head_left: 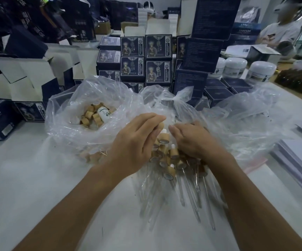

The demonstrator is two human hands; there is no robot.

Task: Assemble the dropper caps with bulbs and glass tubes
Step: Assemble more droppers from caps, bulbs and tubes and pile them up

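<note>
Both hands work over a heap of small bamboo-coloured cylindrical dropper caps with white rubber bulbs [166,156] on the pale matte surface [38,178]; the left hand [135,142] curls its fingers round one cap near the top of the heap; the right hand [195,140] lies knuckles-up beside it, its grip impossible to tell; slender clear glass tubes [188,192] fan out below; a crinkled transparent plastic bag [96,113] holds more caps.

White table [38,178], stacked navy boxes [132,57]
</note>
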